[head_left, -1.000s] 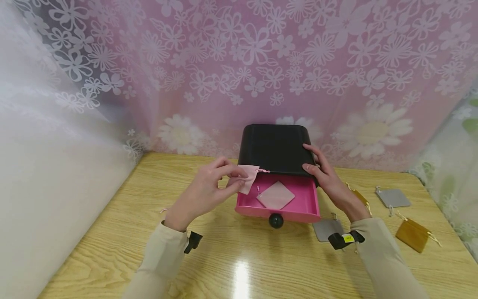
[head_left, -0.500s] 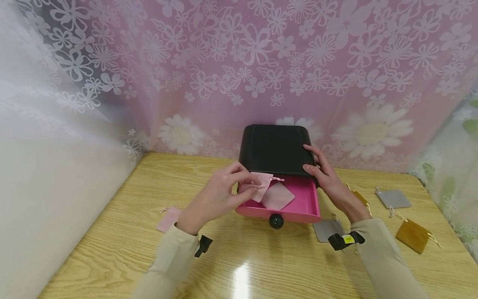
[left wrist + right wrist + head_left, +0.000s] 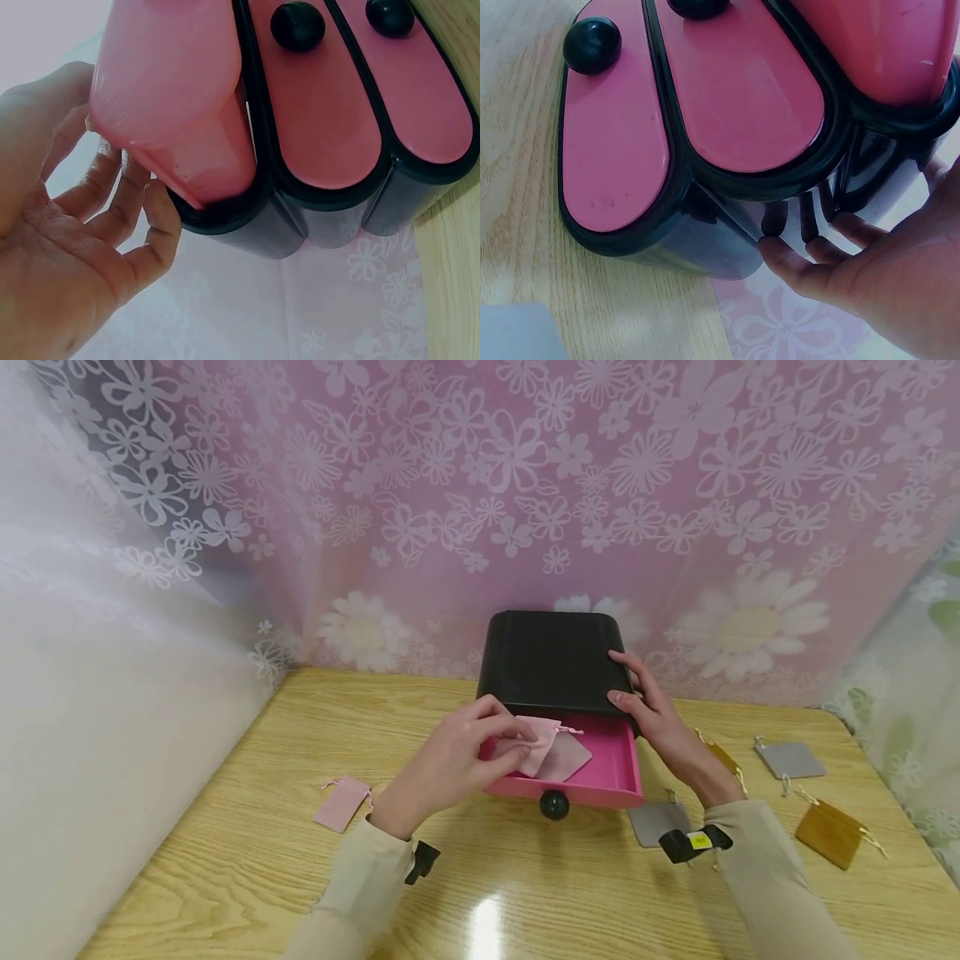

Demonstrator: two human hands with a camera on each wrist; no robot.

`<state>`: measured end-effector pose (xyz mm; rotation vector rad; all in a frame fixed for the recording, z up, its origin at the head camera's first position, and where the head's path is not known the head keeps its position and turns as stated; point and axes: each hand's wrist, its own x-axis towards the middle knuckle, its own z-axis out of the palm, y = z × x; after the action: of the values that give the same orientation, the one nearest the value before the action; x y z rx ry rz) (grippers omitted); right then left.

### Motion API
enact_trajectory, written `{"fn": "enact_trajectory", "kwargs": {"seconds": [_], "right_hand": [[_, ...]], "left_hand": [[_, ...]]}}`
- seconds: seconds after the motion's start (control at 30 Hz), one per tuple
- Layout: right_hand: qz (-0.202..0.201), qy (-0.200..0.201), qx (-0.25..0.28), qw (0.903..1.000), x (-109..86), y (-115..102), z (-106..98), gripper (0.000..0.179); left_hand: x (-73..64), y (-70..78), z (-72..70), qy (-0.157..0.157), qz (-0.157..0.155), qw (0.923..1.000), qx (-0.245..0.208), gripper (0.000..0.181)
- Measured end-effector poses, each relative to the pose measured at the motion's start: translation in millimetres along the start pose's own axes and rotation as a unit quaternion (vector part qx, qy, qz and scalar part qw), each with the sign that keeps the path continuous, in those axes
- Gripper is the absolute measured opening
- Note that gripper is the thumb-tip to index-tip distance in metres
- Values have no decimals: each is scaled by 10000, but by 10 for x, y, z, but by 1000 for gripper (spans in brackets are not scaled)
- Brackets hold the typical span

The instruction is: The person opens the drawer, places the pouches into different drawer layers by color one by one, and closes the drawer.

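Note:
Thumb and fingers of my left hand [image 3: 453, 760] pinch a small pink drawstring pouch [image 3: 547, 740] over the pulled-out pink top drawer [image 3: 617, 763]. Another pink pouch [image 3: 573, 760] lies in the drawer, partly covered by the held one in the head view. The drawer belongs to a black box [image 3: 555, 660] with a rounded top. My right hand [image 3: 667, 727] holds the box's right side, thumb on top near the front edge. Seen from the left wrist, the drawer front [image 3: 172, 75] hides the held pouch. Two lower drawers with black knobs, such as the bottom one [image 3: 615, 150], are closed.
On the wooden table [image 3: 240, 860], a pink pouch [image 3: 342, 803] lies to the left. To the right are a grey pouch [image 3: 791, 758], a brown pouch [image 3: 828, 833], another grey pouch [image 3: 658, 822] and a partly hidden brown one [image 3: 722, 755]. A flowered curtain [image 3: 450, 527] hangs behind.
My left hand has carried the pouch rightward and down over the drawer, where it now overlaps the pouch inside. The pink pouch on the table's left has come into view. My right hand stays put.

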<state>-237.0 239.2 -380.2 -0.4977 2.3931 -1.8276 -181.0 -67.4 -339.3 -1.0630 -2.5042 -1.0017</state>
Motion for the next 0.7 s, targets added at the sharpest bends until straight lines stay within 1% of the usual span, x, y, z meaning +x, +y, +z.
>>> {"fn": "enact_trajectory", "kwargs": {"seconds": [0.2,0.3,0.5,0.63,0.7], "right_hand": [[3,-11,4,10000,3,10,1,60],[11,-30,12,10000,9,1,6,61],[14,-29,52,10000,-3,-6,-4,61],[18,-79,36,10000,-9,-1,-13,60],[22,-78,10,10000,-7,-4,-18,61]], "left_hand": [[-4,-4,59,37,36,9999,149,12],[-6,0,74,68,19,9997,245,12],[14,26,107,119,83,9992,382,13],[10,30,125,125,42,9985,522,13],[10,30,123,100,-7,9986,510,13]]}}
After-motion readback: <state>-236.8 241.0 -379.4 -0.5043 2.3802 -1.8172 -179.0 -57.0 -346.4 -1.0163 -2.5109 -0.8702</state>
